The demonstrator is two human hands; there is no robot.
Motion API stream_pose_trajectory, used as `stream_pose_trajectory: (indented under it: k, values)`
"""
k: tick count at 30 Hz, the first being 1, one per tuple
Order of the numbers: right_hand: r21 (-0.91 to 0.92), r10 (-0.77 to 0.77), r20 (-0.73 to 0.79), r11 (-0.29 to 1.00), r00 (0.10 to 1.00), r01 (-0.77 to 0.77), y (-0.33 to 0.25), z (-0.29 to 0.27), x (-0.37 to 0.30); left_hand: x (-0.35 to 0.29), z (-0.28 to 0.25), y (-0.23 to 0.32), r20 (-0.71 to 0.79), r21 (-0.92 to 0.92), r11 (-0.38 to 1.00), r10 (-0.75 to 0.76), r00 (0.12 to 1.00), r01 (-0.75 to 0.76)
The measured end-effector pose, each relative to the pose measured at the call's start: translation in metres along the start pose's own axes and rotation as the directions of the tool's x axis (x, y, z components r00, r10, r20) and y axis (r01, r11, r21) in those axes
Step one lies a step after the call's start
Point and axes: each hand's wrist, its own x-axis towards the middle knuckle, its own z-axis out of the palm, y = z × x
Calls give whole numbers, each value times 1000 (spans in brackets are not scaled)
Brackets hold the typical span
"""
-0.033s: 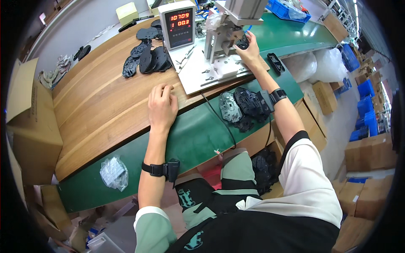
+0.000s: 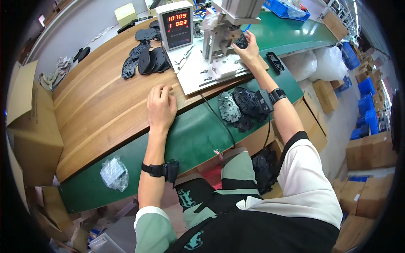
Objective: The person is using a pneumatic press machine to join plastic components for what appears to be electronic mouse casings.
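At the bench-top press (image 2: 223, 38), my right hand (image 2: 249, 52) has its fingers closed on a small black plastic part (image 2: 241, 42) beneath the press head. The press partly hides that part. Palm down, my left hand (image 2: 161, 107) rests on the edge of the wooden board (image 2: 101, 101) with loosely bent fingers and nothing visible in it. Black plastic shells (image 2: 147, 59) lie heaped on the board beyond it. Nearer my right forearm, several black molded parts (image 2: 240, 105) sit on the green bench mat (image 2: 185, 139).
A control box with a lit red display (image 2: 176, 25) stands left of the press, with tweezers (image 2: 184, 58) on the base plate. A black tray-like piece (image 2: 275, 62) lies right of the press. A clear plastic bag (image 2: 114, 173) lies at the front left, near a cardboard box (image 2: 36, 130).
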Motion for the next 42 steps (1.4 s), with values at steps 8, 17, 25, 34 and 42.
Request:
stream_pose_trajectory:
  k: [8, 17, 25, 34, 42]
  values:
    - [-80, -37, 7, 996, 999, 38, -16, -5, -7, 3, -5, 7, -1, 6, 1000, 14, 1000, -14]
    - [-89, -47, -9, 995, 999, 46, -14, -4, -9, 4, -6, 8, 26, 1, 1000, -17, 1000, 17]
    - [-117, -45, 21, 992, 999, 47, -14, -3, -9, 4, -6, 7, 17, 13, 1000, -19, 1000, 18]
    - [-87, -64, 26, 994, 998, 66, -11, -13, -7, 4, -4, 7, 29, -3, 1000, -13, 999, 13]
    - [-121, -129, -67, 985, 989, 121, -21, -103, -78, -2, -7, -4, 7, 8, 1000, -8, 1000, 8]
